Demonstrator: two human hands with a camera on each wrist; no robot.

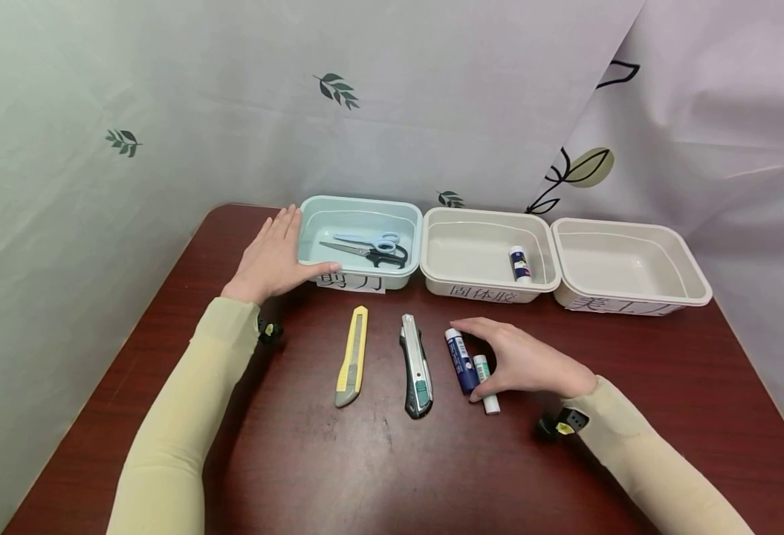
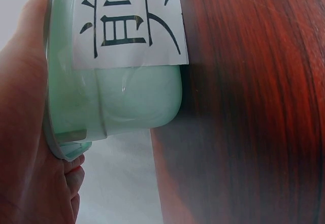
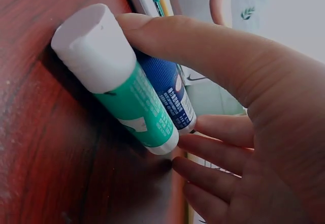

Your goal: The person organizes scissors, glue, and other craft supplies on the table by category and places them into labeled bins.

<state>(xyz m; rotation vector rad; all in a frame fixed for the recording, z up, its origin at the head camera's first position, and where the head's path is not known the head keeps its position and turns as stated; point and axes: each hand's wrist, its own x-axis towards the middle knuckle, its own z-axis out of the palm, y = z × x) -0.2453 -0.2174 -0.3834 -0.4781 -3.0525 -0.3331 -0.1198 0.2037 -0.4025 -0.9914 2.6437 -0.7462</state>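
My left hand (image 1: 273, 256) rests on the left end of the pale blue bin (image 1: 365, 204), fingers straight along its side and thumb over the front rim. Light blue scissors (image 1: 365, 239) and black-handled scissors (image 1: 381, 256) lie inside. In the right wrist view, my right hand (image 3: 274, 112) spans a dark blue glue stick (image 3: 167, 87). Its thumb is at one end and its fingertips at the other, pinching it lengthwise. A green-and-white glue stick (image 3: 132, 92) lies beside it on the table, partly covered by the hand in the head view.
A yellow utility knife (image 1: 351, 360) and a grey-green utility knife (image 1: 417, 368) lie on the dark red table (image 1: 338, 475). The middle beige bin (image 1: 472, 215) holds another glue stick (image 1: 520, 264). Another beige bin (image 1: 632, 227) stands at right. Handwritten labels mark the bin fronts.
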